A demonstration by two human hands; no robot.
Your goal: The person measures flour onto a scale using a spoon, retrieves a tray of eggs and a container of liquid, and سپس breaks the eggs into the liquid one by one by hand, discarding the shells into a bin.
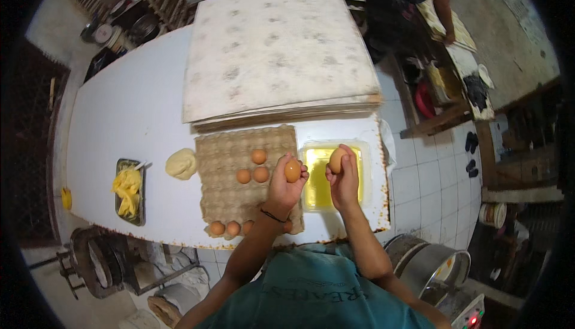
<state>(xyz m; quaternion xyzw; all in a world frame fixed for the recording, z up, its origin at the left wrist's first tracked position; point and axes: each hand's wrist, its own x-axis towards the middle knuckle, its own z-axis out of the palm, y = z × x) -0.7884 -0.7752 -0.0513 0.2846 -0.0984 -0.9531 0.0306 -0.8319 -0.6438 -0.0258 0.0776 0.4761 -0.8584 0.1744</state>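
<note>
My left hand [284, 186] holds a brown egg [292, 171] over the right edge of a cardboard egg tray [227, 194]. My right hand [345, 179] grips a second brown egg [336, 160] above a clear plastic tub [311, 200] of yellow liquid. The two eggs are close together but apart. On the tray, three eggs [252, 169] sit near its middle and several more line its near edge [224, 228].
A lump of pale dough [181, 164] and a dark tray of yellow pieces [128, 190] lie left of the egg tray on the white table [132, 107]. A stack of large boards [275, 53] covers the far end. Another person [419, 0] stands at the upper right. Metal pots [431, 266] sit on the floor.
</note>
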